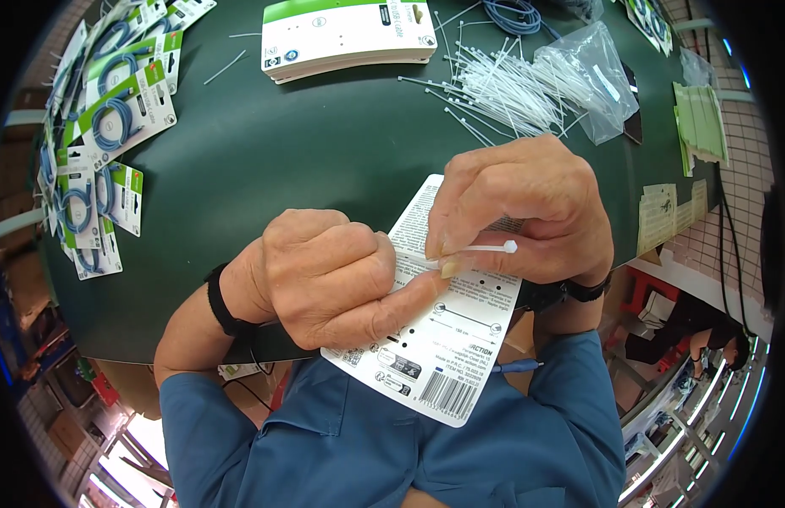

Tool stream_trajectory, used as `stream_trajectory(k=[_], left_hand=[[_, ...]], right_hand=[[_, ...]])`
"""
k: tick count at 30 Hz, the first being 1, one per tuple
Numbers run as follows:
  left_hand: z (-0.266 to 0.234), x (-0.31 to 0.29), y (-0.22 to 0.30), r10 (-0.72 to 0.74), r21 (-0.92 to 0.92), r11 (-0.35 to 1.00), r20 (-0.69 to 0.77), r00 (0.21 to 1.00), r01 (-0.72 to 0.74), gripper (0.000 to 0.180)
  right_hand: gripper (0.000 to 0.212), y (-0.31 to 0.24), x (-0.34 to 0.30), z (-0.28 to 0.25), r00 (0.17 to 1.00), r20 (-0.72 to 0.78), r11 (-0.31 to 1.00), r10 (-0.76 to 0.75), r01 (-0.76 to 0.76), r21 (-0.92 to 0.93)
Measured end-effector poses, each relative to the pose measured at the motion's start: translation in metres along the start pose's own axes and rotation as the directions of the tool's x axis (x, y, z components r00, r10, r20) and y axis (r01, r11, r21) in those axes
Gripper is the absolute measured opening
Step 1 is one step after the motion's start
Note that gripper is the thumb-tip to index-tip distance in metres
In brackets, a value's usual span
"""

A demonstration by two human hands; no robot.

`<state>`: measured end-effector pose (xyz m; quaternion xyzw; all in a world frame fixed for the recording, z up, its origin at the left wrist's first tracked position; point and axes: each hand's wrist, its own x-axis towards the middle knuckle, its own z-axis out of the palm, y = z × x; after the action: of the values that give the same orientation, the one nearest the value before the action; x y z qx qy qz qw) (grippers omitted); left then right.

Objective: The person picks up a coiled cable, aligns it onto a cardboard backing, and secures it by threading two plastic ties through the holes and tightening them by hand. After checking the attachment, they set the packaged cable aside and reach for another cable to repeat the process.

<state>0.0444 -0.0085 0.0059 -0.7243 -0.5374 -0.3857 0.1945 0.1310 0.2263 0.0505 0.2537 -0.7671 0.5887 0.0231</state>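
Note:
A white printed card (pixel 456 330) is tilted in front of me, its text and barcode side facing up. A white cable tie (pixel 492 248) lies across the card's middle, its square head sticking out to the right. My right hand (pixel 528 203) pinches the tie between thumb and fingertips. Curled at the card's left side, my left hand (pixel 333 275) presses its thumb against the card beside the tie; what its bent fingers grip is partly hidden. A blue cable end (pixel 519 366) pokes out from beneath the card's right edge.
On the green table (pixel 215 186), a stack of cards (pixel 346 38) stands at the back. Loose cable ties (pixel 511 89) lie back right beside a clear plastic bag (pixel 591 80) and a coiled blue cable (pixel 513 13). Finished-looking carded cables (pixel 113 118) pile up at the left edge.

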Motion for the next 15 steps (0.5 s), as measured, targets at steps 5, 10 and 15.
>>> stream_trajectory(k=[5, 10, 15], left_hand=[[-0.0002, 0.0022, 0.0011, -0.06, -0.022, 0.998, -0.013, 0.998, 0.06, 0.043], [0.001, -0.0012, 0.0025, -0.133, -0.041, 0.99, 0.011, 0.991, 0.133, 0.047], [0.0072, -0.0003, 0.0015, -0.186, -0.094, 0.979, -0.029, 0.982, 0.182, 0.044]], right_hand=[[0.019, 0.0, 0.0002, 0.0016, 0.998, -0.052, 0.998, 0.036, -0.039, -0.055], [0.019, 0.0005, 0.001, 0.0013, 0.996, -0.059, 0.994, 0.061, -0.066, -0.083], [0.018, -0.0021, 0.0016, -0.0033, 0.991, -0.025, 0.978, 0.132, -0.134, -0.157]])
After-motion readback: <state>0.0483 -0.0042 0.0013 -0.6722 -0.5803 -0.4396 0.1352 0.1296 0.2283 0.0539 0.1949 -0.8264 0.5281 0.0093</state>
